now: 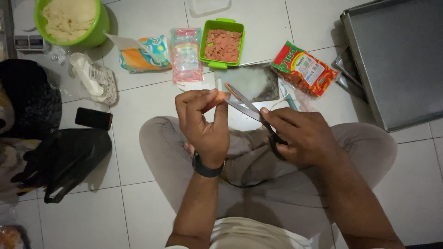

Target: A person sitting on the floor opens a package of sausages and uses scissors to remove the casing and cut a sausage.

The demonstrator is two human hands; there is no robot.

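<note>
— Crossed legs (258, 161) in grey trousers lowest in view, on white floor tiles (147, 212); above them, both forearms raised. Left hand (205, 122), watch at the wrist, fingers closed together on a thin orange sausage (220, 95), tip poking out past the thumb

— And right hand (302, 138)?

— Closed round the black handles of the scissors (251, 110), blades parted, open mouth just beside the sausage tip, well above the lap

— Risks, as a judgement?

— Left thumb and forefinger very near the blades; could get nicked with so little sausage showing. Could also drop a cut piece onto the trousers rather than into the green box (222, 44) of orange slices, well apart beyond the knees. Could slip, too, if greasy

— Pose otherwise?

— Left wrist bent, palm toward the body, sausage held roughly level, pointing right. Right wrist angled inward, index finger stretched along the upper blade, scissors slanting up-left

— Around them?

— Red sausage packet (304, 69) to the right, grey cutting board (254, 83) just past the hands, metal tray (397, 60) far right, green bowl (69, 20) of pale dough top left
</note>
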